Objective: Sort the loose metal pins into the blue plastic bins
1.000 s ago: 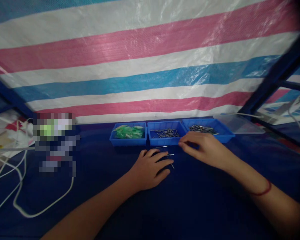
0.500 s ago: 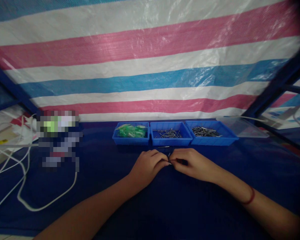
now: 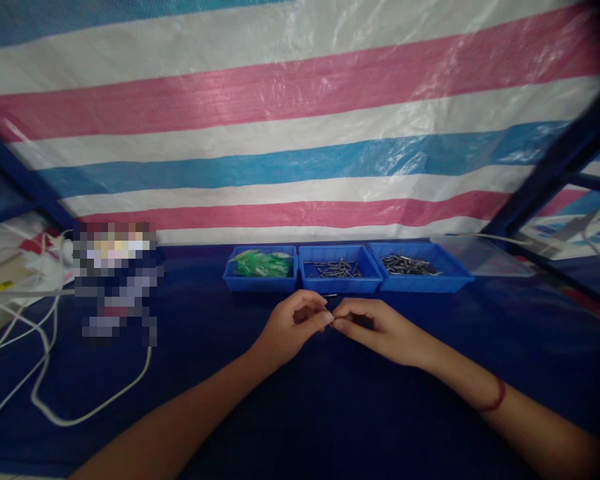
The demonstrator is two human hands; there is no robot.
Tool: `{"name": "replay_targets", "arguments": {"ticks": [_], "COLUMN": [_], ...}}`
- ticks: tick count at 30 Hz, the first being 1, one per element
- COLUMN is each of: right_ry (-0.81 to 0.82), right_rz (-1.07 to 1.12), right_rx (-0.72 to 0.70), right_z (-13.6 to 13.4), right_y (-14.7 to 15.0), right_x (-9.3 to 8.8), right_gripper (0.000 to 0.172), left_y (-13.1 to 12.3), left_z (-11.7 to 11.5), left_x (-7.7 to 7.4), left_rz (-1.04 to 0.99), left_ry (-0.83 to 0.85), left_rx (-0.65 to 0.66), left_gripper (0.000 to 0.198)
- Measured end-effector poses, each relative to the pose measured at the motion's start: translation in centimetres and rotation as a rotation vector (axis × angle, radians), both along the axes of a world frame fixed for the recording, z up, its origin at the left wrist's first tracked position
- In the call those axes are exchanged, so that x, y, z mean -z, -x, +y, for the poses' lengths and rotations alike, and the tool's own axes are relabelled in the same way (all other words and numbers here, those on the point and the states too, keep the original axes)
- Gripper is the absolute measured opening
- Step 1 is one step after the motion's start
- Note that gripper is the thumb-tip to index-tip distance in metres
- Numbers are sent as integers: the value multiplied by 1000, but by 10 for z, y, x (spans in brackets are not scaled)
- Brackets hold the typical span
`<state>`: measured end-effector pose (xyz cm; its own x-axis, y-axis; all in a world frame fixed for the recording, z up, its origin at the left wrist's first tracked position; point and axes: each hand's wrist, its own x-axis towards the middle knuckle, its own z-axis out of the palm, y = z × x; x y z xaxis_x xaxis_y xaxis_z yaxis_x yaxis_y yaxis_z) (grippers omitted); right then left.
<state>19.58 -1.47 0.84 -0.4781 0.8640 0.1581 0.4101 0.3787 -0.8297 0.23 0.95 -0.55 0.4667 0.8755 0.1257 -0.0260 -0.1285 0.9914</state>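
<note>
My left hand (image 3: 291, 328) and my right hand (image 3: 380, 328) meet fingertip to fingertip above the blue table, in front of the bins. Both are closed in a pinch, thumb against fingers, around a small thin metal rod that the fingertips now almost wholly cover. Just behind the fingers another thin metal rod (image 3: 331, 295) lies on the table. Nearest beyond it is the middle blue bin (image 3: 340, 285), with loose metal rods (image 3: 341, 269) in it. To its right a blue bin (image 3: 425, 284) carries a denser heap of dark metal rods (image 3: 409, 265).
The left blue bin (image 3: 261, 285) holds green plastic bags (image 3: 263, 264). A clear plastic lid (image 3: 490, 257) lies at the right. White cables (image 3: 55, 417) and a blurred-out patch (image 3: 115, 280) are at the left. A striped sheet (image 3: 300, 133) hangs behind the table (image 3: 360, 427).
Both hands have shifted slightly left. The left fingers have lifted and curled, and its thumb now meets the right fingertips. The dark rod that stuck up between the hands is now mostly hidden.
</note>
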Motion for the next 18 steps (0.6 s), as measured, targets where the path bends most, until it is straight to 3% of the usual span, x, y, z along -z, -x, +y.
{"name": "replay_targets", "arguments": {"ticks": [11, 18], "right_ry": [-34, -36], "right_rz": [75, 140], "right_rx": [-4, 144], "right_z": [0, 3], "right_y": [6, 1], "right_x": [5, 9], "right_gripper": [23, 21], "left_y": [0, 1], "left_z": [-3, -4], "left_x": [-2, -3], "left_rz": [166, 208], "left_ry": [-134, -218], "left_rx": [-46, -99], "left_gripper": [20, 16]}}
